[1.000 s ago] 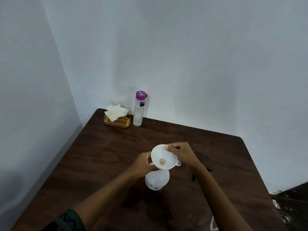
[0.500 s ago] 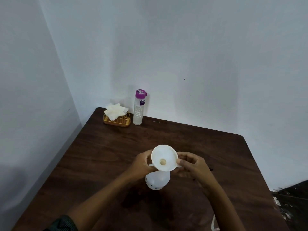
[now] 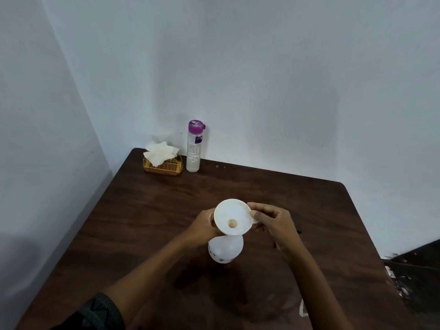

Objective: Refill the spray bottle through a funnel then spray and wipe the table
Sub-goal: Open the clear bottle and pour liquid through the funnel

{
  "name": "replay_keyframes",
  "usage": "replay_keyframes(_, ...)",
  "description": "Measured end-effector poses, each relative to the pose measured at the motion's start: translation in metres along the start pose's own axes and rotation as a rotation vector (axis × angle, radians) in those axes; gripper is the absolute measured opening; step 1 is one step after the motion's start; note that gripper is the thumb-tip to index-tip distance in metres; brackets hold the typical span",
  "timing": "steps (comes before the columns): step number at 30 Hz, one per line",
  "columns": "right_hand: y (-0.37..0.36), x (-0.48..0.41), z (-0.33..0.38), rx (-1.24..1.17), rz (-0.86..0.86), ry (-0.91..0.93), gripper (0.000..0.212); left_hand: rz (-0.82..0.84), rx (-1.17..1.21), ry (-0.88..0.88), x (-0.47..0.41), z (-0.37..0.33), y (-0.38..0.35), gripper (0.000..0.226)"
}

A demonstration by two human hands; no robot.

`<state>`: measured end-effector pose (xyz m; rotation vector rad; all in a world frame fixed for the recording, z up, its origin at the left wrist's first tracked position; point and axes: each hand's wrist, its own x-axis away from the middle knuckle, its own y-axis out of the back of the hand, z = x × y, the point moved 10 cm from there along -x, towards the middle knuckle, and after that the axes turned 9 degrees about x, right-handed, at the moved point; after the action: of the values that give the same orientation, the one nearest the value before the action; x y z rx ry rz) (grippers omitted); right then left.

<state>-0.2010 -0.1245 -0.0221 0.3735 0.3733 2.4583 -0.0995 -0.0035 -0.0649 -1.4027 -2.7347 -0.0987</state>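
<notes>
At mid-desk, nearer the front edge: items listed by descending size.

Desk [image 3: 147, 222]: dark wood-grain top, pushed into a wall corner.

Left hand [image 3: 202, 226]: wrapped around what is hidden behind the funnel, presumably the bottle's neck; the closure itself cannot be seen.

Right hand [image 3: 271, 219]: thumb and fingers pinched shut on the funnel's rim tab.

Water bottle [image 3: 194, 148]: clear, purple cap, upright at the far edge near the back-left corner. White lettering runs vertically, appears to read "café"; small purple label above is illegible.

Spray bottle [image 3: 225, 250]: white, translucent, standing under the funnel; small dark print on its body, too small to read. Spray head not visible.

Funnel [image 3: 233, 216]: white, spout down into the bottle.

Napkin holder [image 3: 163, 165]: gold wire, at the back-left corner, holding white tissues [image 3: 159, 150].

Handling note: funnel should probably sit plumb and fully seated, with one hand steadying the neck, before any pouring.
</notes>
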Motion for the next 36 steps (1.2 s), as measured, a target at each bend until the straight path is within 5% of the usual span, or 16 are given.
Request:
replay_keyframes(10,0.024,-0.007,-0.007,-0.075,-0.083,-0.049,0.018,0.177,-0.132,0.136,-0.026,-0.019,0.042,0.063)
replay_keyframes(18,0.021,-0.033,-0.003,-0.087,-0.127,-0.016,0.016,-0.506,-0.597,-0.181,-0.153,-0.137,0.174,0.067)
replay_keyframes(25,0.038,-0.034,-0.042,-0.174,-0.178,-0.139,0.015,-0.274,-0.625,0.081,-0.225,-0.084,0.174,0.092)
replay_keyframes(30,0.054,-0.015,-0.076,-0.219,-0.239,-0.233,0.017,-0.377,-0.753,-0.007,-0.217,-0.08,0.163,0.059)
replay_keyframes(36,0.063,0.006,-0.089,-0.253,-0.287,-0.26,0.017,-0.323,-0.723,-0.213,-0.195,-0.131,0.114,0.055)
